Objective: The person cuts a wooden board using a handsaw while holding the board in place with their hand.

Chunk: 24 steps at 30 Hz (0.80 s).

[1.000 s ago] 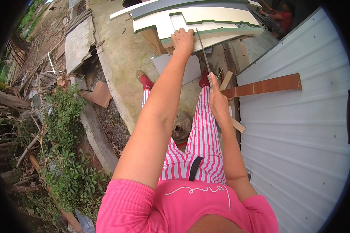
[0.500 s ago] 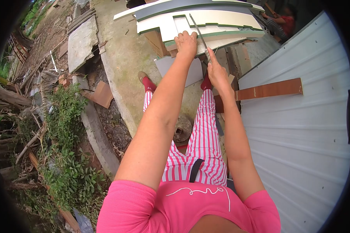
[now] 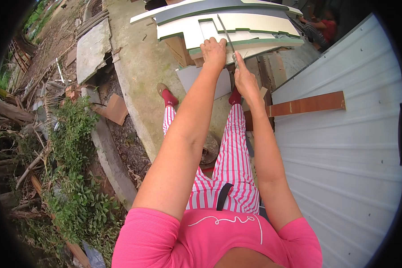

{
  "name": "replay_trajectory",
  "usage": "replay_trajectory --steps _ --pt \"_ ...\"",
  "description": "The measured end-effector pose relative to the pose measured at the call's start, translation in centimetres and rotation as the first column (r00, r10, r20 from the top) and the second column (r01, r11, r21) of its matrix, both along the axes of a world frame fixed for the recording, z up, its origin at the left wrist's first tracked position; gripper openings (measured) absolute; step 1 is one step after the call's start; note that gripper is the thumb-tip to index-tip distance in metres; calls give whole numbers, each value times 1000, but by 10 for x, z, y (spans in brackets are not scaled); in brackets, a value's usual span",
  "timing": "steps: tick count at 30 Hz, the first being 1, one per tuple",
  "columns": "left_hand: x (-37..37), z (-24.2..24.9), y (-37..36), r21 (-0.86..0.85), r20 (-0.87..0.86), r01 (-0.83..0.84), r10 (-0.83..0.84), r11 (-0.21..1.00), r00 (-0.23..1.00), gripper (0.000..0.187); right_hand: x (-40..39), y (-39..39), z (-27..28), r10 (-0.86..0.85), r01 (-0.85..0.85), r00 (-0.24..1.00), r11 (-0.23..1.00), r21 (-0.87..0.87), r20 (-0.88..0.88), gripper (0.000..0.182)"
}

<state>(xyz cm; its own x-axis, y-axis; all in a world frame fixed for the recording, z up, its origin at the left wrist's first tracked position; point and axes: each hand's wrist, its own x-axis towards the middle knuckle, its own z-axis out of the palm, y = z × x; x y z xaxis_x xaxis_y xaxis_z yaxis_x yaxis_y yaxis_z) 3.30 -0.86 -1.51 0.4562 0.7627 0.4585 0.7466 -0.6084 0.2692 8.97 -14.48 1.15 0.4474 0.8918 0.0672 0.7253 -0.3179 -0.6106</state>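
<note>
Near the top centre, my left hand (image 3: 214,52) presses down on a white board (image 3: 183,32) with dark green edges, fingers curled on it close to its near side. My right hand (image 3: 244,79), just to the right, is closed around the grey handle of a long narrow blade (image 3: 227,33); whether it is a knife or a saw I cannot make out. The blade points away from me and lies across the board, beside my left fingers. A pale green-edged strip (image 3: 268,43) runs along the near side of the stack, partly under my hands.
A cardboard box (image 3: 177,50) and a pale panel (image 3: 201,80) are below the boards. Brown wood (image 3: 308,103) juts across before the corrugated metal sheet (image 3: 339,147) at right. Another person (image 3: 327,27) sits at the upper right. Plants (image 3: 76,178) and broken slabs lie left.
My right hand and the blade's handle have shifted slightly forward and left, the blade sliding along the board. My left hand stays in place on the board.
</note>
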Motion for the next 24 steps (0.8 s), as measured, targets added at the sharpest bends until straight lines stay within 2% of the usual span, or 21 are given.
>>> replay_trajectory --steps 1,9,11,15,18,20,24 --pt "1 2 -1 1 7 4 -4 1000 1000 18 -4 -9 2 -15 15 1000 999 -45 -10 57" --pt "0 -6 4 42 -13 9 -8 999 1000 22 -27 -76 -12 -23 24 996 1000 5 -87 58" --pt "0 -5 4 37 -17 7 -6 999 1000 22 -35 -92 -2 -85 65 987 988 -142 -136 58" --pt "-2 0 -1 4 -8 15 -15 1000 1000 20 -42 -116 -5 -101 78 971 990 -115 -215 59" --pt "-2 -1 0 -8 17 29 -29 1000 999 20 -41 -121 -6 -113 82 960 988 -128 -256 58" --pt "-1 -1 3 -8 6 31 -31 999 1000 20 -38 -118 -5 -86 77 971 996 -48 -225 58" --pt "-2 -2 2 10 -29 25 -25 1000 999 18 -24 -84 1 -79 60 977 993 -102 -196 58"
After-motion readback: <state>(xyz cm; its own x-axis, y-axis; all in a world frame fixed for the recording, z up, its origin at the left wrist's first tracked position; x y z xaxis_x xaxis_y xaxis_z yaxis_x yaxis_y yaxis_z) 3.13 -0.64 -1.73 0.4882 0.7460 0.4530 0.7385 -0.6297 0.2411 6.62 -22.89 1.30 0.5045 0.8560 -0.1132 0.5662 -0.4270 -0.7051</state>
